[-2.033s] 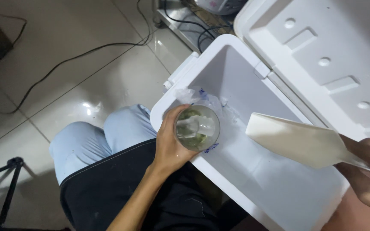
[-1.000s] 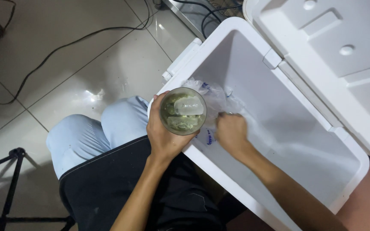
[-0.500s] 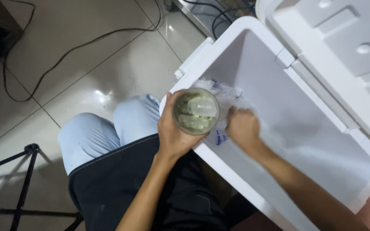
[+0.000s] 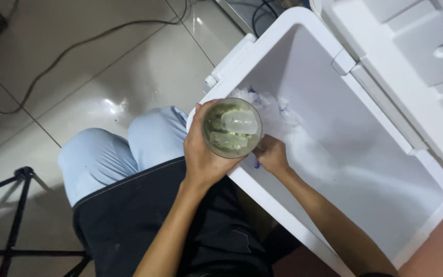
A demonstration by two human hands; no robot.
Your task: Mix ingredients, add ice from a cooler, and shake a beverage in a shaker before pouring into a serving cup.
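My left hand (image 4: 202, 152) grips a clear glass (image 4: 232, 127) over the near rim of an open white cooler box (image 4: 420, 224). The glass holds green pieces and ice cubes, one large cube on top. My right hand (image 4: 272, 155) is inside the cooler just behind the glass, fingers curled down at a clear plastic bag of ice (image 4: 278, 115) with blue print. Whether those fingers hold ice is hidden by the glass.
The cooler's white lid (image 4: 416, 46) stands open at the upper right. My knees in light blue trousers (image 4: 114, 154) and a black apron (image 4: 144, 220) are below. Black cables (image 4: 52, 66) cross the tiled floor; a black tripod leg (image 4: 16, 215) is at the lower left.
A flat white scoop held two seconds ago is gone from my right hand, which went into the cooler at the ice bag. A large ice cube now lies on top in the glass.
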